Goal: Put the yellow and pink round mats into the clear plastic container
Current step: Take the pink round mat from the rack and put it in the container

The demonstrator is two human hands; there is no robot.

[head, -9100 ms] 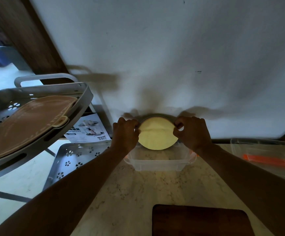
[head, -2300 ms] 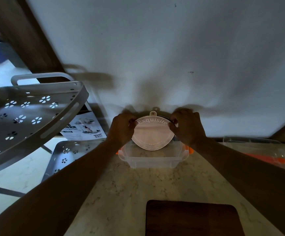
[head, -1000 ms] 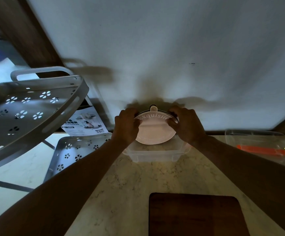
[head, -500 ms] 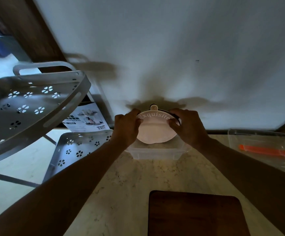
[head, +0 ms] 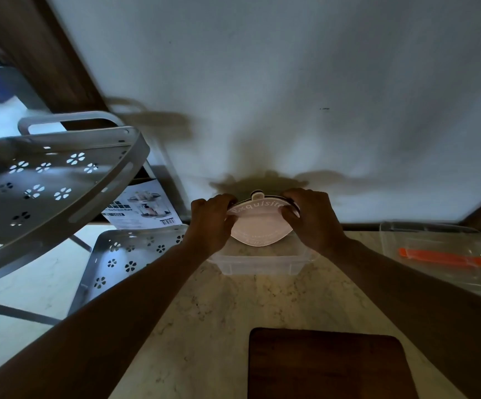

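Head view: both hands, left hand (head: 210, 223) and right hand (head: 314, 223), fingers pinching the pink mat (head: 261, 228) bowed over the clear container (head: 259, 262) on the worktop (head: 219, 309); not yet seated. Yellow mat unseen (dark edge behind, cannot tell)

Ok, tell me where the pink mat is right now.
In the head view the pink mat stands near centre, gripped between the left hand and right hand, its lower edge inside the clear container.
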